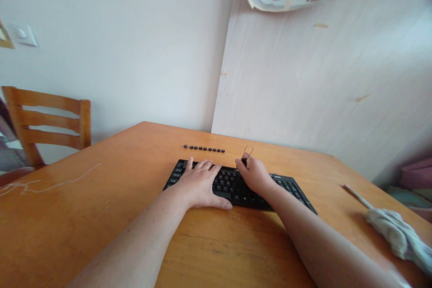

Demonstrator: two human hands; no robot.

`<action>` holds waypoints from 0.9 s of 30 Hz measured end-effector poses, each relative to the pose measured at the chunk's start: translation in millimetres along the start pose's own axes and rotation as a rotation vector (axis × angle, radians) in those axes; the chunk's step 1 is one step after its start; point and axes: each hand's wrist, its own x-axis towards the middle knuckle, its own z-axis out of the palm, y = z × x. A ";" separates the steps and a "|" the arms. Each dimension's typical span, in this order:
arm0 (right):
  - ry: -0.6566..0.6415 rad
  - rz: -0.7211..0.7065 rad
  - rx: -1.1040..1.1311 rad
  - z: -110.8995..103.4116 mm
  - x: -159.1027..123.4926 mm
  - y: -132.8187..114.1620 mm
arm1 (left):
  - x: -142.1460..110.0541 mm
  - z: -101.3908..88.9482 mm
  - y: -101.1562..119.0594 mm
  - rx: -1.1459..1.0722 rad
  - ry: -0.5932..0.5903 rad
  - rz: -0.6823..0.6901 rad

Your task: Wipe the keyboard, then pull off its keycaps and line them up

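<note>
A black keyboard (259,198) lies on the wooden table in front of me. My left hand (201,184) rests over its left part, fingers spread along the far edge and thumb stretched along the near edge. Above the middle of the keyboard, my right hand (254,174) is closed round a wire keycap puller (244,160); its two thin wires point up and away from me. What lies under the right fist is hidden. Beyond the keyboard, several small black keycaps (205,148) stand in a neat row.
White string (64,186) trails over the left of the wooden table (216,252). On the right lie a thin stick (357,195) and a crumpled pale cloth (394,231). A wooden chair (50,119) stands at the left, and a wall closes off the far side.
</note>
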 end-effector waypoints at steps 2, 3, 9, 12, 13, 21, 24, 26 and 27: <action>-0.003 -0.007 0.020 0.3 0.7 1.0 | 0.0 -0.3 0.4 0.013 -0.007 -0.003; -0.007 0.001 0.038 0.2 1.4 1.8 | -0.1 -0.3 0.5 0.019 -0.008 -0.004; -0.025 0.088 0.116 -2.0 6.1 5.5 | -0.1 0.0 0.2 0.034 -0.006 0.002; -0.018 0.078 0.099 -0.7 5.7 5.3 | -0.2 -0.4 0.3 0.034 0.003 0.007; -0.010 0.080 0.090 0.3 5.3 5.2 | -0.2 -0.6 0.4 0.036 0.002 0.006; 0.037 0.155 0.121 4.2 3.2 6.2 | -1.7 -2.2 1.2 0.030 0.001 0.003; 0.040 0.168 0.167 3.9 3.7 8.7 | -1.7 -1.9 0.7 0.026 0.003 0.003; 0.047 0.186 0.204 4.2 4.3 10.9 | -1.6 -1.8 0.2 0.024 0.000 0.002; 0.053 0.201 0.227 4.4 4.4 11.9 | -1.5 -1.9 0.0 0.023 -0.004 0.002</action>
